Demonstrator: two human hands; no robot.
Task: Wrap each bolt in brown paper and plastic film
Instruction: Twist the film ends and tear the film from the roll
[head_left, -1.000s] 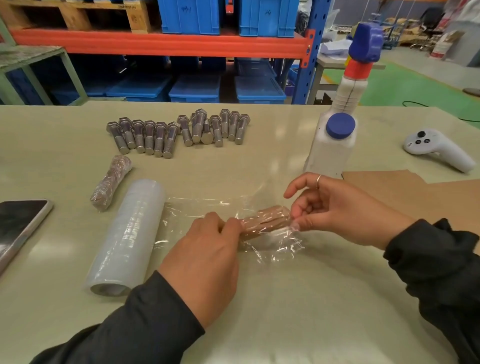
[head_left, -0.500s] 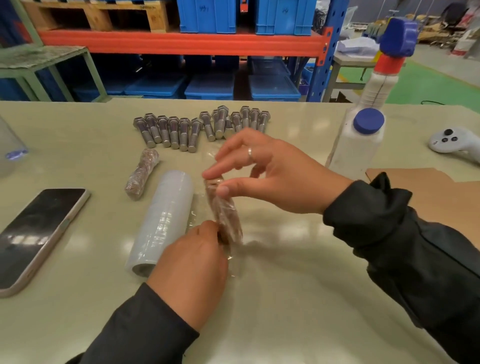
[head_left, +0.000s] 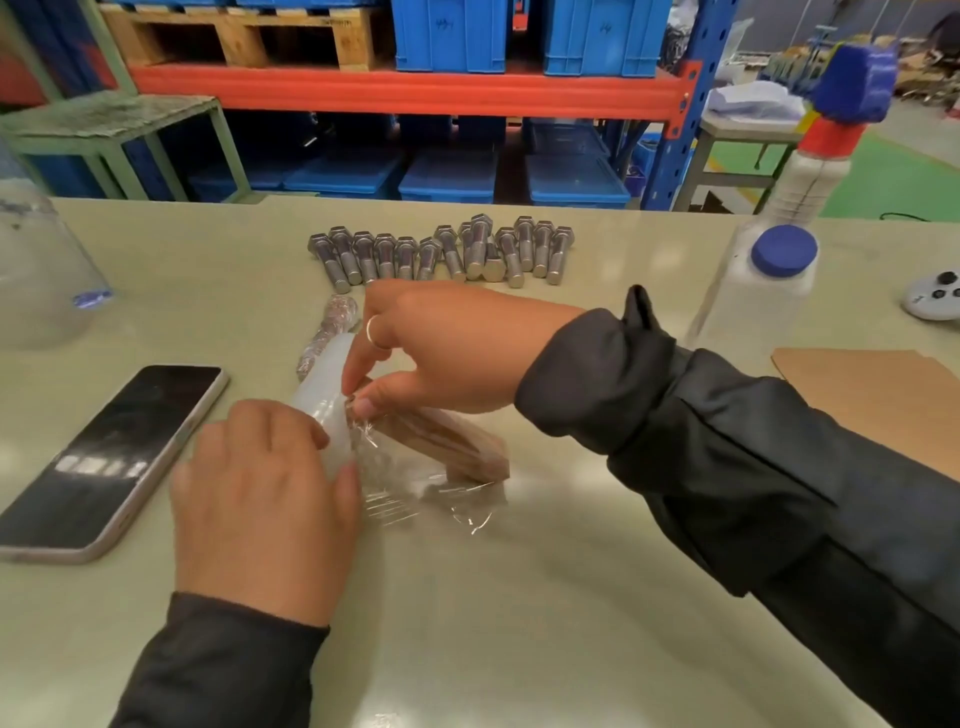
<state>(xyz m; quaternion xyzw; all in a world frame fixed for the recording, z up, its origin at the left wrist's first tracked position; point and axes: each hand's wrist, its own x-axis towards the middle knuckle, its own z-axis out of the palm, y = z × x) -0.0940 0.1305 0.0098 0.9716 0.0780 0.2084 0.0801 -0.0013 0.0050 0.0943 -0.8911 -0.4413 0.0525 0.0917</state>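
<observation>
A bolt wrapped in brown paper lies on the table in front of me, with loose plastic film around it. My right hand reaches across and pinches the bolt's left end with the film. My left hand rests over the near end of the film roll, fingers curled on it. A finished wrapped bolt lies behind the roll, partly hidden by my right hand. Several bare steel bolts lie in a row farther back.
A phone lies at the left. A clear container stands at the far left. A white bottle with a blue cap and brown paper sheets are at the right, a white controller at the right edge.
My right hand has moved left and down with the wrapped bolt's end, toward the roll. The bolt now lies flatter, pointing right. My left hand has shifted from the bolt onto the film roll.
</observation>
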